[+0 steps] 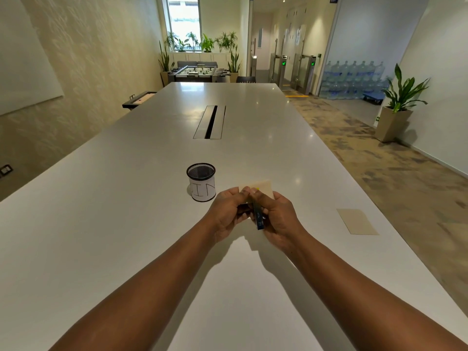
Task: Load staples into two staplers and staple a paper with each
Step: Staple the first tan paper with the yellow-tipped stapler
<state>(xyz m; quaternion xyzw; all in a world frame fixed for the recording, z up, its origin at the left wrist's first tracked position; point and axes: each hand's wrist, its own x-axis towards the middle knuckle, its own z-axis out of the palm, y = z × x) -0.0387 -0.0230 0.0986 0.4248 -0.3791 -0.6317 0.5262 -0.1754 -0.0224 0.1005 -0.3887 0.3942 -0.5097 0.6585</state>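
- Head view: both hands meet above the white worktop, close to the person and a little right of the middle.
- The right hand has its fingers curled around a slim dark blue stapler, which stands almost on its edge, with its far end going in between the two hands.
- The left hand has its fingers bent and pinches something at the far end of the stapler. I judge it is the beige paper that shows just behind the fingertips, but the exact grip is hidden.
- A small yellow spot is at the fingertips; I cannot tell what it is.
- A second beige paper lies flat on the worktop, well apart to the right, near the edge.
- A black mesh cup with a white label stands just to the left of the hands, not touching them.
- I see no second stapler and no box of staples.
- My judgement: the person is about to staple, or is stapling, this paper.
- What could go wrong: the paper is held in the air, so it may slip or bend when the stapler closes, and the staple may land crooked or miss the corner.
- The left fingertips are very near the mouth of the stapler, so a fast squeeze could pinch them.
- If the staples sit badly inside, the stapler may jam.
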